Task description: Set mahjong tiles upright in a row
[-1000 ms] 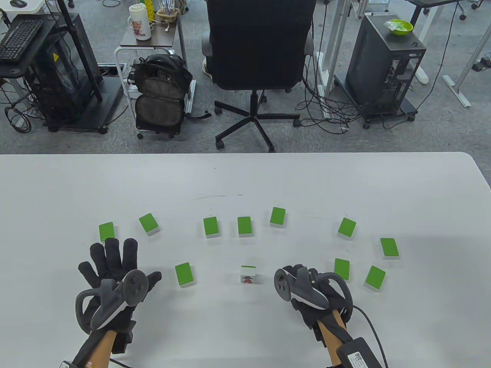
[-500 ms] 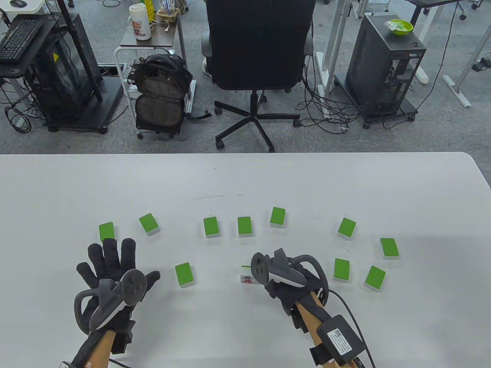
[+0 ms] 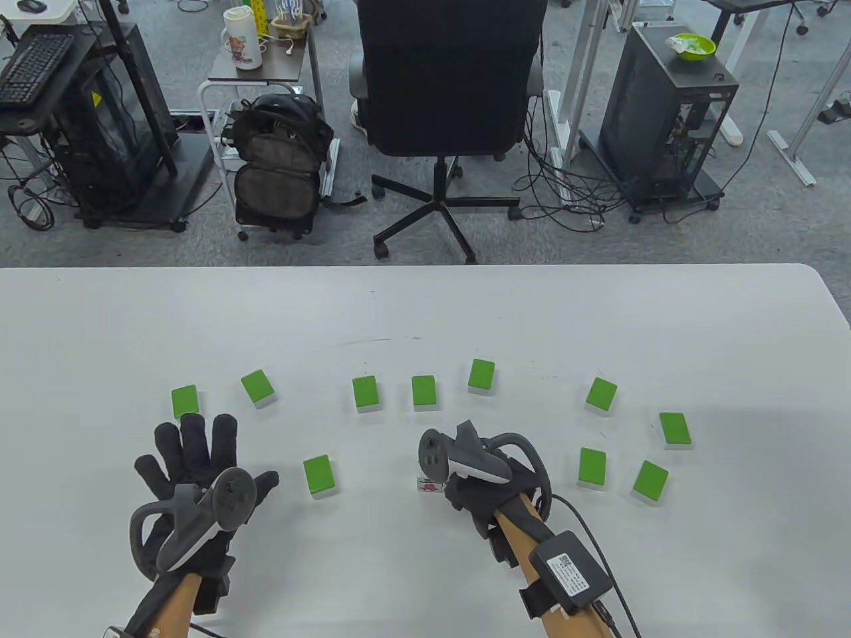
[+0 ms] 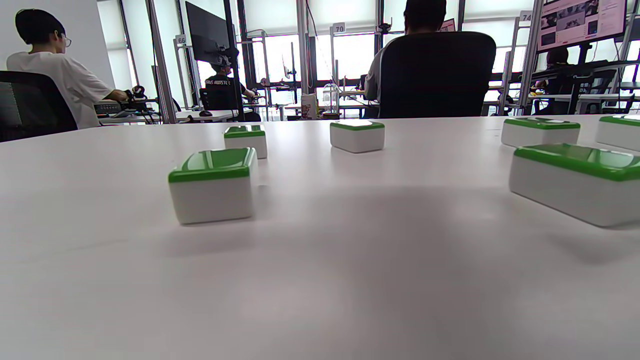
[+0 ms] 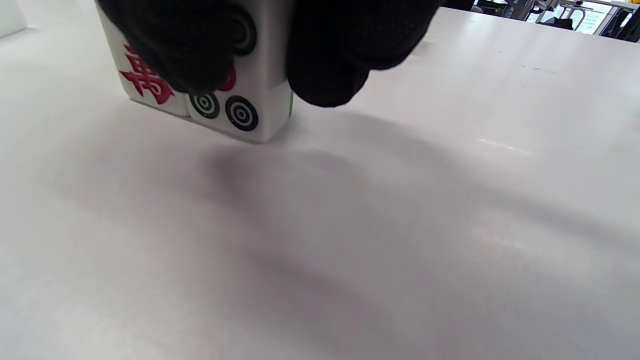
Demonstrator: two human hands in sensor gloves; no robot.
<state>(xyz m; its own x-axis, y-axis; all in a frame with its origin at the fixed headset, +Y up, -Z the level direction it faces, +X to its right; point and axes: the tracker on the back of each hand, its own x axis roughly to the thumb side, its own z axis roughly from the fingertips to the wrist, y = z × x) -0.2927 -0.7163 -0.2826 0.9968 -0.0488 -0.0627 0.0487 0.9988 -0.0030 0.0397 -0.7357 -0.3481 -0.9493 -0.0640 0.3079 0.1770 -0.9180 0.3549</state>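
Observation:
A red-character tile stands upright at the table's front middle, partly hidden by my right hand's tracker. My right hand grips a circle-pattern tile between thumb and fingers. That tile stands upright on the table, touching the right side of the red-character tile. Several green-backed tiles lie flat in an arc, such as one left of the standing tiles and one to the right. My left hand rests flat and spread on the table, holding nothing; a flat tile lies just ahead of it.
The white table ends at a far edge, with an office chair beyond it. Flat tiles lie behind the standing pair. Two more flat tiles lie right of my right hand.
My right hand has moved left with its tile, from beside the right-hand flat tiles up to the standing red-character tile. The left hand has not moved.

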